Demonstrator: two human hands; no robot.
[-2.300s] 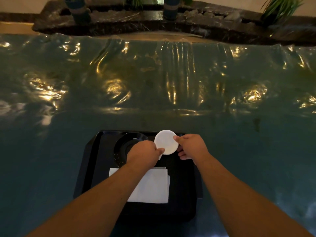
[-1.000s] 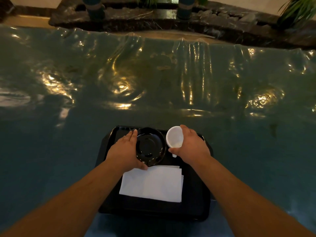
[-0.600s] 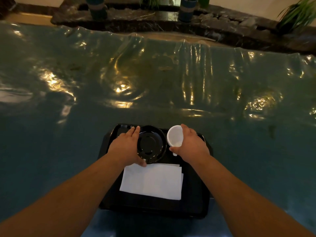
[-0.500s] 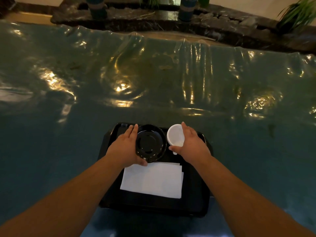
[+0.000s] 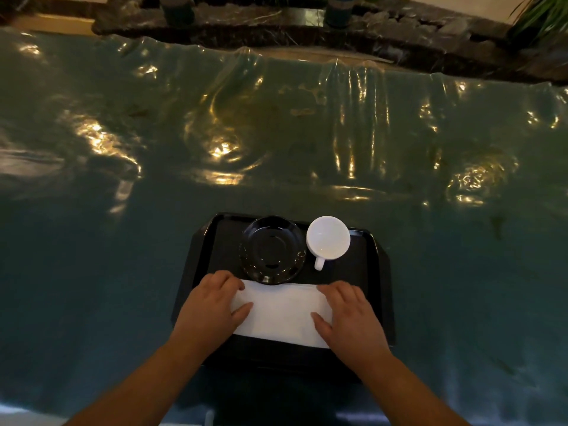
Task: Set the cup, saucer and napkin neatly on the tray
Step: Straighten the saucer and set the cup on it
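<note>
A black tray [image 5: 373,265] lies on the table's near side. At its far left sits a black saucer [image 5: 272,250]. Right beside the saucer stands a white cup [image 5: 328,237], upright, its handle pointing toward me. Across the tray's near half lies a folded white napkin [image 5: 281,313]. My left hand [image 5: 212,309] rests on the napkin's left end and my right hand [image 5: 349,316] on its right end, thumbs on top of the paper and fingers curled at the far corners. Neither hand touches the cup or the saucer.
A wrinkled, glossy teal cover [image 5: 276,133] spreads over the whole table around the tray. Beyond the far edge runs a dark stone ledge [image 5: 307,29] with planters and a green plant [image 5: 541,13] at the right.
My left hand has let go of the saucer and my right hand has let go of the cup. Both hands moved back toward me onto the napkin's ends.
</note>
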